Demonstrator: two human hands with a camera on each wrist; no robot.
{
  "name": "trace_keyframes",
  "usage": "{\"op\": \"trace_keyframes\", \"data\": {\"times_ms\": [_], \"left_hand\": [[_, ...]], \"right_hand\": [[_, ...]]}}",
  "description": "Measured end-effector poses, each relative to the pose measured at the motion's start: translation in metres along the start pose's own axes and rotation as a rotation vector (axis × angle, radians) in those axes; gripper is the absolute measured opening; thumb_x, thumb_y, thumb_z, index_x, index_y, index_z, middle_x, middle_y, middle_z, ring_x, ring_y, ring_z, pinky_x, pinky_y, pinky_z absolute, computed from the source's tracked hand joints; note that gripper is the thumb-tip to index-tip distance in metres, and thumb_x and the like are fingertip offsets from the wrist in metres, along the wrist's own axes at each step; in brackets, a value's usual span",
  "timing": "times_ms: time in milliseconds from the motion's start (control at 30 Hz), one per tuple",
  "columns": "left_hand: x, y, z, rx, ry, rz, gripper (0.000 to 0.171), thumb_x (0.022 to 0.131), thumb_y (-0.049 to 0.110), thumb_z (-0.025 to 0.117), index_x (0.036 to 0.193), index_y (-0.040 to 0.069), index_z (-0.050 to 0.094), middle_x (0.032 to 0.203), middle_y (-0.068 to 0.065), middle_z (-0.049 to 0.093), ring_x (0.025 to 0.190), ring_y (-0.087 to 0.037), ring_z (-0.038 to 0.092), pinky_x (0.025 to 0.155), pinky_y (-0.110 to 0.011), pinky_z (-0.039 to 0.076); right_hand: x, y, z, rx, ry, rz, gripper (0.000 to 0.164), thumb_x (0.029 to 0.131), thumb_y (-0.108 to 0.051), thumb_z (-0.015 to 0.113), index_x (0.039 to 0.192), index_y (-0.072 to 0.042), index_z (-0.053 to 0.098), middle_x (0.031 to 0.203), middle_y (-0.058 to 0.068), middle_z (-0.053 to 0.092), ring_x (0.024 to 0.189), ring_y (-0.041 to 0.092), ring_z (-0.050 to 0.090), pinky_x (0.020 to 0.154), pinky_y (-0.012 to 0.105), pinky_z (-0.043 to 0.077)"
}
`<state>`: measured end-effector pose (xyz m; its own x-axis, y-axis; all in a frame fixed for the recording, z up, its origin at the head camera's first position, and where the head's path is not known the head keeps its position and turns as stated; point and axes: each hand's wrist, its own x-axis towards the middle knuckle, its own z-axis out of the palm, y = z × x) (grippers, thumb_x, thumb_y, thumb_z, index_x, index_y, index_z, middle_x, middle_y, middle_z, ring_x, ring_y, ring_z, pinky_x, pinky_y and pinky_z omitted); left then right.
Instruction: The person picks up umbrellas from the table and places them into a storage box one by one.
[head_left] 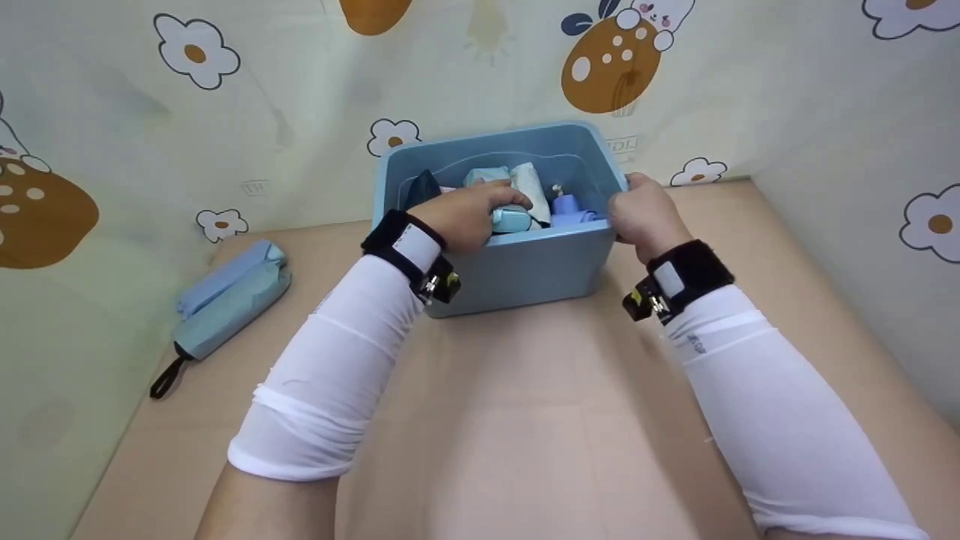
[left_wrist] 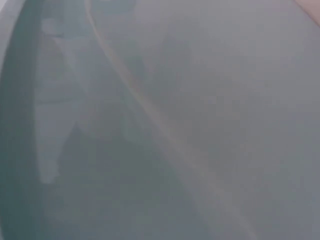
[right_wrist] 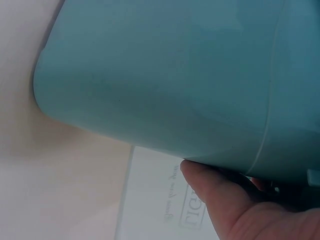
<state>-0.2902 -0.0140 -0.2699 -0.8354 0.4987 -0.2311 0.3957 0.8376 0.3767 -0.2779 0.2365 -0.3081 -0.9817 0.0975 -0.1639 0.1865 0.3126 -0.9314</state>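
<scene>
A blue-grey plastic storage bin (head_left: 525,270) stands on the table against the patterned backdrop, holding several things. My left hand (head_left: 469,214) reaches over its near rim, with fingers over a light turquoise item (head_left: 511,220); whether they grip it is hidden. My right hand (head_left: 651,214) grips the bin's right rim; in the right wrist view a thumb (right_wrist: 215,192) lies along the wall. Also inside are a pale rolled item (head_left: 531,191), a periwinkle item (head_left: 568,210) and a dark item (head_left: 424,189). The left wrist view is blurred, mostly a grey-green surface.
On the table's left lies a folded teal umbrella (head_left: 232,311) with a black wrist strap (head_left: 166,376), beside a folded light blue item (head_left: 229,277). The backdrop (head_left: 300,150), printed with flowers, rises behind the bin and along both sides of the tan tabletop (head_left: 510,420).
</scene>
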Motion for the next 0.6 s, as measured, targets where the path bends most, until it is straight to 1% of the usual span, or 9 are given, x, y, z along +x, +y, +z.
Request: {"op": "trace_keyframes", "data": {"times_ms": [67, 133, 167, 233, 267, 333, 367, 500, 600], "left_hand": [[-0.0027, -0.0006, 0.0, -0.035, 0.002, -0.008, 0.077, 0.093, -0.01, 0.036, 0.151, 0.038, 0.055, 0.175, 0.008, 0.026, 0.165, -0.028, 0.009, 0.131, -0.055, 0.012], [-0.005, -0.0007, 0.0001, -0.093, 0.003, -0.016, 0.076, 0.092, -0.008, 0.035, 0.149, 0.037, 0.059, 0.173, 0.009, 0.03, 0.164, -0.024, 0.018, 0.127, -0.048, 0.026], [-0.0057, -0.0005, 0.0003, -0.123, 0.003, -0.017, 0.073, 0.093, -0.006, 0.035, 0.148, 0.035, 0.061, 0.171, 0.009, 0.035, 0.159, -0.024, 0.03, 0.119, -0.043, 0.037], [-0.0068, -0.0005, 0.0009, -0.17, -0.006, -0.025, 0.063, 0.098, 0.003, 0.036, 0.145, 0.032, 0.064, 0.162, 0.002, 0.05, 0.128, -0.023, 0.058, 0.091, -0.035, 0.047], [-0.0069, -0.0003, 0.0015, -0.182, -0.009, -0.026, 0.058, 0.1, 0.007, 0.036, 0.144, 0.03, 0.066, 0.157, 0.0, 0.054, 0.107, -0.021, 0.062, 0.079, -0.032, 0.046], [-0.0063, 0.0, 0.0026, -0.173, -0.015, -0.022, 0.05, 0.104, 0.015, 0.037, 0.143, 0.027, 0.067, 0.149, -0.003, 0.059, 0.076, -0.018, 0.053, 0.065, -0.031, 0.04], [-0.0059, 0.0002, 0.0032, -0.161, -0.017, -0.019, 0.047, 0.106, 0.018, 0.038, 0.142, 0.026, 0.068, 0.145, -0.005, 0.06, 0.067, -0.018, 0.048, 0.063, -0.03, 0.04], [-0.0039, 0.0007, 0.0044, -0.086, -0.008, -0.006, 0.042, 0.108, 0.02, 0.041, 0.138, 0.024, 0.071, 0.143, -0.003, 0.06, 0.06, -0.012, 0.046, 0.061, -0.028, 0.04], [-0.0037, 0.0004, 0.0048, -0.044, 0.002, 0.023, 0.04, 0.111, 0.025, 0.041, 0.136, 0.022, 0.071, 0.135, -0.003, 0.066, 0.062, -0.014, 0.047, 0.062, -0.029, 0.04]], "right_hand": [[-0.0001, -0.0002, 0.0007, -0.005, 0.001, 0.0, 0.067, 0.091, 0.004, 0.036, 0.158, 0.004, 0.034, 0.162, 0.023, 0.041, 0.144, 0.04, 0.045, 0.113, 0.059, 0.046], [-0.0001, -0.0003, 0.0011, -0.008, 0.0, 0.0, 0.067, 0.092, 0.004, 0.035, 0.159, 0.004, 0.034, 0.162, 0.023, 0.041, 0.146, 0.041, 0.044, 0.114, 0.06, 0.046], [0.0001, -0.0002, 0.001, -0.009, 0.0, 0.0, 0.067, 0.092, 0.003, 0.035, 0.159, 0.003, 0.034, 0.163, 0.023, 0.04, 0.146, 0.041, 0.044, 0.114, 0.06, 0.045], [0.0005, 0.0001, 0.0007, -0.01, -0.002, 0.002, 0.067, 0.092, 0.003, 0.035, 0.159, 0.004, 0.033, 0.163, 0.023, 0.04, 0.147, 0.042, 0.043, 0.114, 0.06, 0.045], [0.0004, 0.0, 0.0007, -0.011, -0.003, 0.004, 0.066, 0.093, 0.003, 0.035, 0.159, 0.003, 0.033, 0.164, 0.024, 0.039, 0.148, 0.042, 0.043, 0.114, 0.06, 0.045], [0.0003, 0.0001, 0.0007, -0.013, -0.004, 0.007, 0.066, 0.093, 0.003, 0.035, 0.159, 0.004, 0.032, 0.164, 0.024, 0.038, 0.148, 0.043, 0.043, 0.114, 0.06, 0.045], [0.0005, 0.0003, 0.0006, -0.014, -0.003, 0.008, 0.066, 0.093, 0.003, 0.036, 0.159, 0.004, 0.033, 0.164, 0.024, 0.039, 0.148, 0.043, 0.043, 0.114, 0.059, 0.045], [-0.0001, -0.0001, 0.0006, -0.016, 0.0, 0.004, 0.065, 0.093, 0.003, 0.036, 0.157, 0.005, 0.034, 0.163, 0.024, 0.039, 0.148, 0.043, 0.043, 0.114, 0.059, 0.046], [-0.0004, 0.0, 0.0009, -0.022, 0.008, -0.012, 0.064, 0.091, 0.003, 0.036, 0.155, 0.006, 0.036, 0.161, 0.024, 0.042, 0.144, 0.041, 0.045, 0.112, 0.06, 0.047]]}}
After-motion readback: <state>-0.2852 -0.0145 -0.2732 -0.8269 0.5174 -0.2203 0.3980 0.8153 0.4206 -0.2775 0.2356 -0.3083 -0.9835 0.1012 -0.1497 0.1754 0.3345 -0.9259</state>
